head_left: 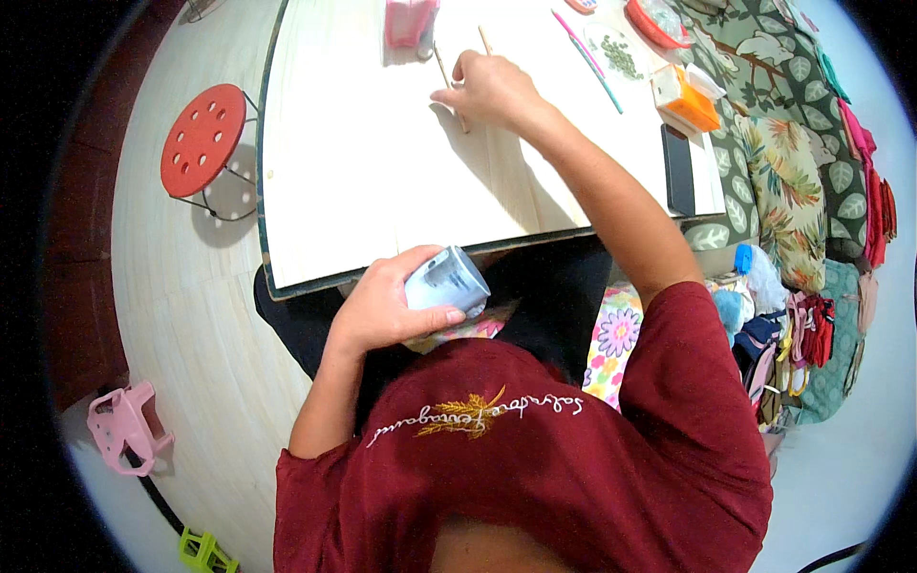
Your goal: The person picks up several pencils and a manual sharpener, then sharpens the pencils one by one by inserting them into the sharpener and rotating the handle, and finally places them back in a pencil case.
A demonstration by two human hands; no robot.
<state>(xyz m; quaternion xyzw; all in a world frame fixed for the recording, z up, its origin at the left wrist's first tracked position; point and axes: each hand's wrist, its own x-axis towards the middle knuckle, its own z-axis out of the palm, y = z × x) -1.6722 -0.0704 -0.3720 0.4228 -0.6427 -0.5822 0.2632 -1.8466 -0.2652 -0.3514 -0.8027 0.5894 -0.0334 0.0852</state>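
Observation:
My left hand (384, 301) is wrapped around a pale blue-grey cup (447, 285), tilted at the table's near edge above my lap. Out over the white tabletop, my right hand (492, 91) is closed, with thumb and forefinger at a thin wooden stick (442, 65). The stick's lower end shows below the thumb. A second thin stick (485, 40) pokes out beyond the knuckles, its other part covered by the hand. Beyond them is a pink, clear-sided container (411, 21), cut off by the picture's top edge.
On the table's right lie a pink and a teal stick (594, 65), a clear dish of small green pieces (619, 55), a red bowl (659, 24), an orange tissue pack (690, 97) and a dark phone (678, 170). A red stool (203, 140) stands left; a patterned sofa (755, 81) lies right.

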